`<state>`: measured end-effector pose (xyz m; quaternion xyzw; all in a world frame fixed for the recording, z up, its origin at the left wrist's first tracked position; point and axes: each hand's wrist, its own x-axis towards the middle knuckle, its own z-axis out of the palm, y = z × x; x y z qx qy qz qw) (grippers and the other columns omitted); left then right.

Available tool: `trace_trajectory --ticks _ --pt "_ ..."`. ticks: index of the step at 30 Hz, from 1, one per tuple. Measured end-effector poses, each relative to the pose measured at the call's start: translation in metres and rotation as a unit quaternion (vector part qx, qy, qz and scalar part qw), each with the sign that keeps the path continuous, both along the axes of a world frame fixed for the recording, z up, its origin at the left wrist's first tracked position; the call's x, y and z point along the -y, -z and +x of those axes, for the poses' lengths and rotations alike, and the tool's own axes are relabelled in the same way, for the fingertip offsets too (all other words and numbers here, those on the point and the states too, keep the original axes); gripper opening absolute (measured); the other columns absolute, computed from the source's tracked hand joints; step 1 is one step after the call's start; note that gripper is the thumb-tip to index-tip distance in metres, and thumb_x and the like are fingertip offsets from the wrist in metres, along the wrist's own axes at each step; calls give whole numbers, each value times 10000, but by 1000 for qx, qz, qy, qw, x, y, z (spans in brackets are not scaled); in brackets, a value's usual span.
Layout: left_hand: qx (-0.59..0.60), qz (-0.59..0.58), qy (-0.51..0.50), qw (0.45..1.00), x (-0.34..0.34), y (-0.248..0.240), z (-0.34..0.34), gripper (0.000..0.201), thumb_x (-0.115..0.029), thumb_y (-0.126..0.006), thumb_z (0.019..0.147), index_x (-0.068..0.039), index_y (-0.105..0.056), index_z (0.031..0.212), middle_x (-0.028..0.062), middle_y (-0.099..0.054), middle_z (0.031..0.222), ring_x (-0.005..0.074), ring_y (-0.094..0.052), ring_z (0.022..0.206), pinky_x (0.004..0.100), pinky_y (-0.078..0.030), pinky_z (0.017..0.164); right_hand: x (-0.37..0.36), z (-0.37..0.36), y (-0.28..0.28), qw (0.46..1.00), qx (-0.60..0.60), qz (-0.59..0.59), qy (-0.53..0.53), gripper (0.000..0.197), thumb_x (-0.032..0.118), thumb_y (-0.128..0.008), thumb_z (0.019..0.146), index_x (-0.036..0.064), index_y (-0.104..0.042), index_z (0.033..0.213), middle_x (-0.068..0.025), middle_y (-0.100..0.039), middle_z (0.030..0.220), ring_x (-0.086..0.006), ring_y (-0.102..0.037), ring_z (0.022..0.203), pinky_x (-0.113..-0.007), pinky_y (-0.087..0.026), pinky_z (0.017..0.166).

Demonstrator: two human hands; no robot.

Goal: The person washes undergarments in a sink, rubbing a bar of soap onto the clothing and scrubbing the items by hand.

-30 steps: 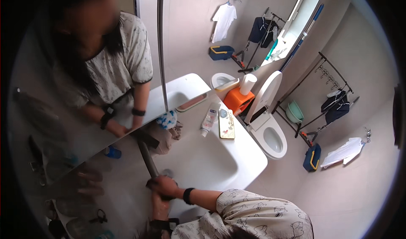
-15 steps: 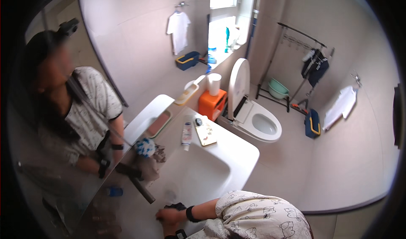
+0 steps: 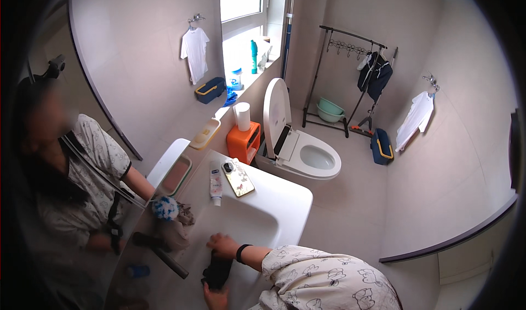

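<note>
A small black cloth (image 3: 218,271) is stretched out between my two hands over the white sink (image 3: 257,217). My right hand (image 3: 223,246), with a black band on its wrist, grips the cloth's upper end, fingers bent over it. Lower down, my left hand (image 3: 215,297) holds the other end, partly covered by the cloth. What kind of cloth item it is cannot be made out. Left of the hands juts a dark tap (image 3: 170,262). Beside the tap lie a greyish-brown cloth (image 3: 178,232) and a blue-and-white mesh ball (image 3: 165,207).
On the counter lie a white tube (image 3: 216,183) and a phone (image 3: 238,178). A mirror (image 3: 104,41) stands at the left. Beyond the counter are an orange stool (image 3: 244,141), a toilet (image 3: 307,155) with its lid raised, a clothes rack (image 3: 315,80) and a blue bucket (image 3: 381,146).
My hands were close together with the cloth bunched up low in the sink. Now they are apart, the right one farther up, and the cloth is drawn out. The view has shifted.
</note>
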<state>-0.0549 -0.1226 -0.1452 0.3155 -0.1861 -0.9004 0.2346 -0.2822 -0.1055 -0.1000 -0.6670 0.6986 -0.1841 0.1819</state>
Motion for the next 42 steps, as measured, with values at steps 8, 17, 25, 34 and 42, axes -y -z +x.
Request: trace_trajectory --ticks 8,17,25,34,42 --pt "-51 113 123 985 7 -16 -2 577 -471 -405 846 -54 -393 1245 92 -486 1203 231 -442 1129 380 -364 936 6 120 19 946 316 71 8 202 138 -517 712 76 -570 896 -186 -563 829 -351 -564 818 -420 -451 740" --pt "-31 16 -101 994 2 -13 -17 434 -367 -441 870 -47 -459 1164 79 -529 1116 199 -504 1030 342 -406 885 39 101 -72 973 224 40 -37 187 176 -529 734 51 -570 868 -176 -515 986 -346 -513 942 -434 -446 767" --pt "67 128 -2 990 -11 -17 -1 570 -569 -424 822 -225 -369 1273 27 -388 1281 279 -453 1049 479 -416 815 11 23 42 977 26 -79 194 483 330 -653 684 88 -546 1088 -191 -561 970 -325 -502 984 -454 -382 889" --pt "200 -283 -20 938 -32 2 17 404 -436 -429 879 -120 -485 1125 61 -551 1019 204 -558 929 361 -466 818 -6 139 -50 953 299 -18 -56 166 164 -637 657 53 -581 767 -158 -541 848 -347 -533 836 -385 -444 732" --pt "92 186 -143 968 -16 -52 -18 481 -488 -427 868 -125 -454 1183 52 -506 1141 192 -480 1062 369 -379 936 35 34 10 994 16 -102 20 244 206 -639 703 91 -569 906 -126 -554 939 -326 -501 918 -415 -418 792"
